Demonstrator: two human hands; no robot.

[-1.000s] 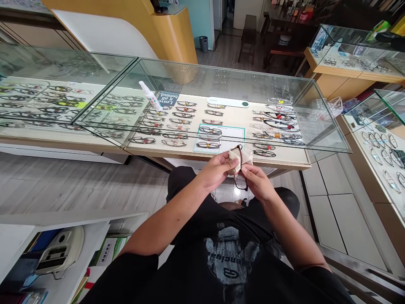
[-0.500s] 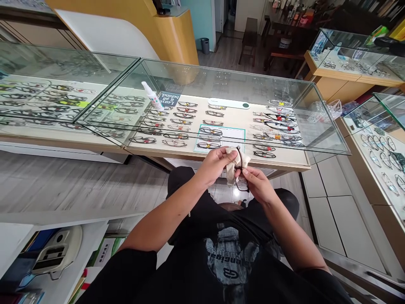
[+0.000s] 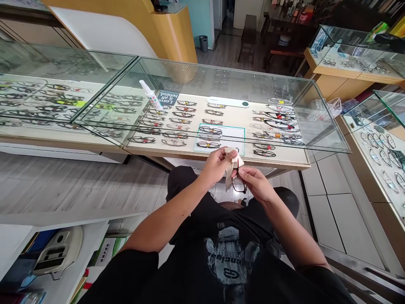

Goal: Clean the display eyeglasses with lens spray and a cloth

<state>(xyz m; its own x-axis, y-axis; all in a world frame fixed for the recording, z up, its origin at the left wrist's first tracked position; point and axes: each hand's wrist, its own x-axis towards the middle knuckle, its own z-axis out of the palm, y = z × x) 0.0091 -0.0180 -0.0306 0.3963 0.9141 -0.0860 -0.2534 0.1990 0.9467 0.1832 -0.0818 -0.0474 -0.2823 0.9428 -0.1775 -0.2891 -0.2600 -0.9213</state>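
My left hand [image 3: 218, 165] pinches a pale cream cloth [image 3: 228, 177], which wraps around the upper part of a pair of dark-framed glasses [image 3: 239, 184]. Thumb and fingers of my right hand [image 3: 255, 180] grip the same glasses near the middle of the frame. One lens hangs below my fingers and looks speckled with droplets. The other lens is hidden by the cloth and my left fingers. Both hands are just in front of the near edge of the glass display case [image 3: 177, 154], above my lap.
A white spray bottle [image 3: 151, 95] stands on the case's glass top, at the left. Rows of eyeglasses [image 3: 210, 144] lie inside. More glass cases [image 3: 379, 139] stand to the right. An open shelf [image 3: 95, 236] with boxes is at lower left.
The glasses have turned in my hands, so the uncovered lens faces me more. The cloth is now folded more tightly over the upper part.
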